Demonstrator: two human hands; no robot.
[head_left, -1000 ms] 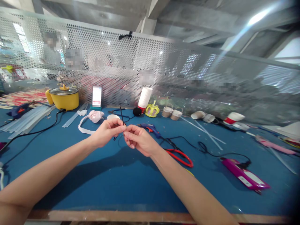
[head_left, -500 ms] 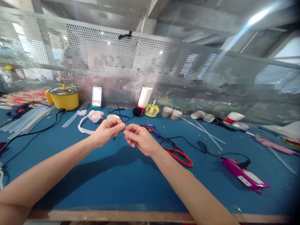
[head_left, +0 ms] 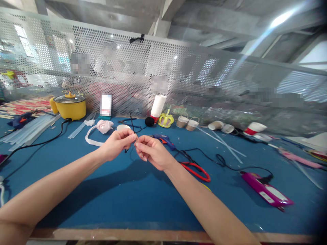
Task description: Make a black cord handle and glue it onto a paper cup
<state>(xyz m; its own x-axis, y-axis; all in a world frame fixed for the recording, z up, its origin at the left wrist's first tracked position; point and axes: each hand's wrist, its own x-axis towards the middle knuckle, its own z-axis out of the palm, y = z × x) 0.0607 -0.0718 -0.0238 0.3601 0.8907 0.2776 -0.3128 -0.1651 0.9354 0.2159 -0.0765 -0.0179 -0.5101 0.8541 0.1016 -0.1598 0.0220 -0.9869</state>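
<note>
Over the middle of the bench, my left hand [head_left: 118,143] and my right hand [head_left: 152,149] meet fingertip to fingertip. Thumb and forefinger of the left one pinch a thin black stem [head_left: 131,121] that looks like a pipe cleaner. It rises above the fingers, and a short dark end shows below the left hand. The right fingers are also closed at the meeting point; what lies between them is mostly hidden. Just behind the hands are a white roll [head_left: 123,127], partly covered, and a blue glue gun [head_left: 165,140].
A pale pink fabric rose on a ribbon [head_left: 104,126], pliers [head_left: 127,120] and a yellow pot [head_left: 71,107] stand left. Right are a yellow crown [head_left: 166,119], small baskets [head_left: 192,124], a red loop [head_left: 196,172] and a purple power strip [head_left: 267,190] with a black cord.
The hands stay together in nearly the same place. The upper part of the black stem has shifted very slightly to the right.
</note>
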